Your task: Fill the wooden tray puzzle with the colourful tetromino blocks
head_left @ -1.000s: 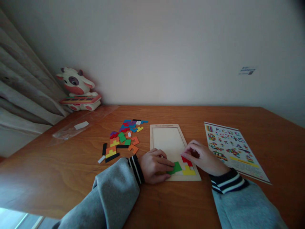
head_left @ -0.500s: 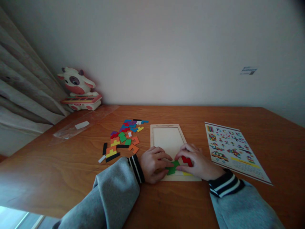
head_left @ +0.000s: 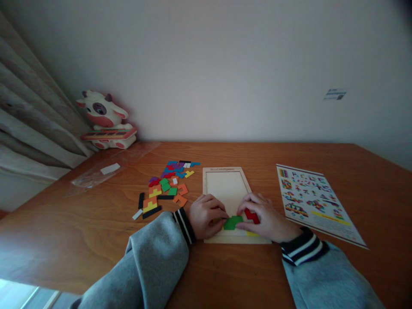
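A pale wooden tray (head_left: 222, 170) lies in front of me, its lower part partly covered by both hands. My left hand (head_left: 207, 216) is closed, fingertips on the left edge of a green piece (head_left: 232, 222). On that piece's right side are the thumb and a finger of my right hand (head_left: 265, 218), also closed around its edge. A red piece (head_left: 252, 216) sits in the tray under the arch of my right hand. Part of a yellow piece (head_left: 252, 234) shows below the right thumb.
Left of the tray lie several coloured pieces (head_left: 165, 185). A printed sheet (head_left: 313, 197) is on the right. Clear plastic (head_left: 93, 174) and a cow toy with a keyboard (head_left: 107, 122) are at the back left, near a curtain (head_left: 28, 98).
The green piece has turned and now lies more level between my hands. My left hand has pulled slightly up and its fingers have drawn in.
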A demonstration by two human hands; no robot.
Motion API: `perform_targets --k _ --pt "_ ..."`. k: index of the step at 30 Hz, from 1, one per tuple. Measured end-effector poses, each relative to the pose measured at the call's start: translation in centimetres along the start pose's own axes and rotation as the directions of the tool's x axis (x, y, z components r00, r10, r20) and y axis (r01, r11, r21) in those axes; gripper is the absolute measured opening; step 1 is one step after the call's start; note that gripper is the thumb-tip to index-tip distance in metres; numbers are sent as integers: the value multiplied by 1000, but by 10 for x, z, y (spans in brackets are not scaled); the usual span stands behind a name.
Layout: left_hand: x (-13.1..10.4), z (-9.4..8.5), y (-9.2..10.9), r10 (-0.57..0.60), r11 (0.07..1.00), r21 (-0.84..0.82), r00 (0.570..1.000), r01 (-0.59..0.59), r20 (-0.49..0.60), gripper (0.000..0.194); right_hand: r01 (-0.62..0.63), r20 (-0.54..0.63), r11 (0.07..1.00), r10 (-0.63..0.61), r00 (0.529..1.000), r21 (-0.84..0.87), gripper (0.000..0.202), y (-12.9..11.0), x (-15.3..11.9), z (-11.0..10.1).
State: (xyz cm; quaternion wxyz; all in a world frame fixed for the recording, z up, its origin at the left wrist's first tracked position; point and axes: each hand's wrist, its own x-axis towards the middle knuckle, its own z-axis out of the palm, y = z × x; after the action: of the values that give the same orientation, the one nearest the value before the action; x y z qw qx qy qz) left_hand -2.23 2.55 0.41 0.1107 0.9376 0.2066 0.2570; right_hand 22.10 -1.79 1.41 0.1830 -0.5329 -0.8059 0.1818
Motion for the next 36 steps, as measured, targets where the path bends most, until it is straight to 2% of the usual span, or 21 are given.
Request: perform_targets --k 16,22,28,36 --pt "-1 -1 0 43 998 -36 999 -43 -3 20 26 7 998 -27 1000 58 16 4 0 1" --pt "-1 0 0 50 998 -44 999 -51 -18 19 34 25 996 -36 999 78 27 4 -1 -1" --pt "-1 -3 3 66 996 -58 997 -65 26 19 37 7 996 -37 999 87 34 4 -1 0" --pt "-1 -5 3 116 990 -87 991 -111 61 31 63 19 993 -65 998 97 42 6 -2 -1"
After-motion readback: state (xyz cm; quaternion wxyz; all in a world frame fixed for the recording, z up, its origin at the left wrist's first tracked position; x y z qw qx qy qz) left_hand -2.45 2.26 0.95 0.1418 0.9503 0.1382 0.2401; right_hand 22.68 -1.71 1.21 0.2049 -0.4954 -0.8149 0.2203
